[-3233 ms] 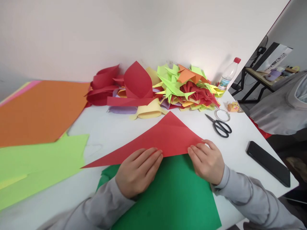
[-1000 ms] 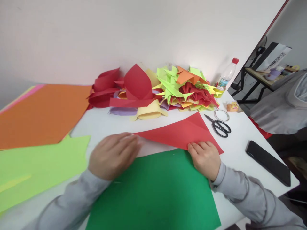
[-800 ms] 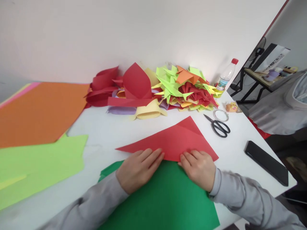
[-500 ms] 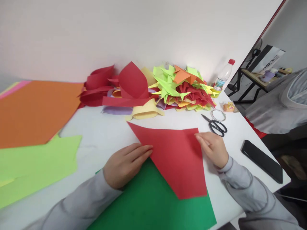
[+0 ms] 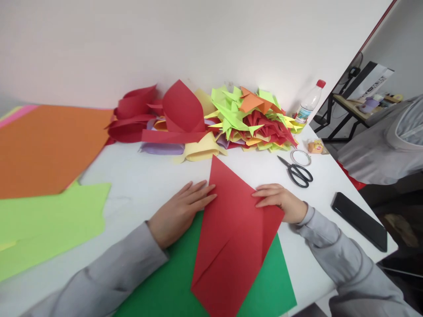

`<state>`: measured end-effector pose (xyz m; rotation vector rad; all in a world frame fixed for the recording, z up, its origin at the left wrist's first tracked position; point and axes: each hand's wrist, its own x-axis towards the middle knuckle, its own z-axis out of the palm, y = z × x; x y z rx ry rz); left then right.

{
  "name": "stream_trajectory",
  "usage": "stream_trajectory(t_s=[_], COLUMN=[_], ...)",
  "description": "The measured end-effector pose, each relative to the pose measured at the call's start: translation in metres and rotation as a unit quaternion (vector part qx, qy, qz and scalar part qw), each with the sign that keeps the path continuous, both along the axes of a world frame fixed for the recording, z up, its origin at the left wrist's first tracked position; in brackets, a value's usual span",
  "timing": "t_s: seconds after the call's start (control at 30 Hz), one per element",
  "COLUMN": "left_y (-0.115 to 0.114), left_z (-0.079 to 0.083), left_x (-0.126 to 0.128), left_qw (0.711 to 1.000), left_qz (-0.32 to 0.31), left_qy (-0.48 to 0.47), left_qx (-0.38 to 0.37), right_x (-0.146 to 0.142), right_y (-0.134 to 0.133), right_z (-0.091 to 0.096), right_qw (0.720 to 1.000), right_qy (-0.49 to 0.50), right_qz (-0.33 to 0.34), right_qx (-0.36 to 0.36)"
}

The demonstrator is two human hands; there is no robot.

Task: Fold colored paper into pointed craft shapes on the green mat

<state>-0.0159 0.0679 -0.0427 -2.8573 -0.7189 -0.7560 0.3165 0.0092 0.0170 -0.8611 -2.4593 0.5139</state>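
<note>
In the head view I see the folded red paper (image 5: 231, 220) lying partly over the green sheet (image 5: 172, 286) on the white desk (image 5: 139, 176). My left hand (image 5: 180, 213) is unclenched, its straight fingertips resting on the paper's left edge. My right hand (image 5: 284, 202) lays its fingers over the upper right edge; its thumb is hidden, so I cannot tell whether it pinches. Scissors (image 5: 292, 168) lie beyond that hand.
</note>
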Motion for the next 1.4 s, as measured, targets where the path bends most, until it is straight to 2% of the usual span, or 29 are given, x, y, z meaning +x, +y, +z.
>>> stream_trajectory(t_s=[0.1,0.2,0.3,0.37,0.4,0.47,0.53,0.57,0.67,0.73,0.9,0.97,1.1,1.2,1.3,1.4], left_y=[-0.004,-0.013,-0.022,-0.028,-0.03,-0.033,-0.034,-0.034,-0.035,-0.035,-0.03,-0.026,-0.02,-0.019,-0.019,-0.024], left_z=[0.002,0.008,0.023,0.037,0.044,0.058,0.066,0.068,0.065,0.063,0.063,0.062,0.056,0.053,0.054,0.059], left_x=[0.001,0.005,0.008,0.007,0.005,-0.002,-0.011,-0.016,-0.027,-0.03,-0.024,-0.023,-0.025,-0.029,-0.028,-0.022], left_qw=[1.0,0.995,0.981,0.954,0.932,0.879,0.856,0.858,0.887,0.904,0.906,0.914,0.944,0.952,0.953,0.932], left_qz=[0.007,-0.022,-0.042,-0.043,-0.036,-0.063,-0.082,-0.079,-0.048,-0.042,-0.118,-0.127,-0.098,-0.074,-0.04,0.01], left_qy=[-0.03,-0.089,-0.146,-0.18,-0.19,-0.207,-0.212,-0.198,-0.149,-0.135,-0.088,-0.077,-0.042,-0.05,-0.07,-0.102], left_qx=[-0.006,-0.035,-0.124,-0.236,-0.307,-0.424,-0.465,-0.467,-0.434,-0.403,-0.396,-0.377,-0.313,-0.293,-0.293,-0.348], right_x=[-0.001,-0.005,-0.009,-0.009,-0.008,-0.006,-0.005,-0.005,-0.005,-0.005,-0.008,-0.01,-0.015,-0.015,-0.014,-0.014], right_y=[-0.003,-0.007,-0.009,-0.008,-0.007,-0.005,-0.003,-0.003,-0.004,-0.005,-0.005,-0.006,-0.009,-0.009,-0.007,-0.008], right_z=[-0.002,0.0,0.005,0.007,0.007,0.006,0.004,0.003,0.004,0.006,0.007,0.007,0.007,0.007,0.008,0.013], right_qw=[1.0,0.999,0.998,0.996,0.995,0.992,0.988,0.985,0.974,0.973,0.992,0.994,0.997,0.997,0.993,0.989], right_qy=[0.02,0.038,0.046,0.062,0.07,0.077,0.078,0.079,0.095,0.114,0.118,0.102,0.067,0.072,0.094,0.099], right_qz=[-0.005,-0.021,-0.038,-0.056,-0.066,-0.094,-0.133,-0.154,-0.203,-0.201,-0.041,-0.01,0.0,-0.012,-0.02,-0.049], right_qx=[-0.001,-0.005,-0.013,-0.017,-0.017,-0.014,-0.002,0.006,0.022,0.02,-0.031,-0.04,-0.022,-0.039,-0.073,-0.099])
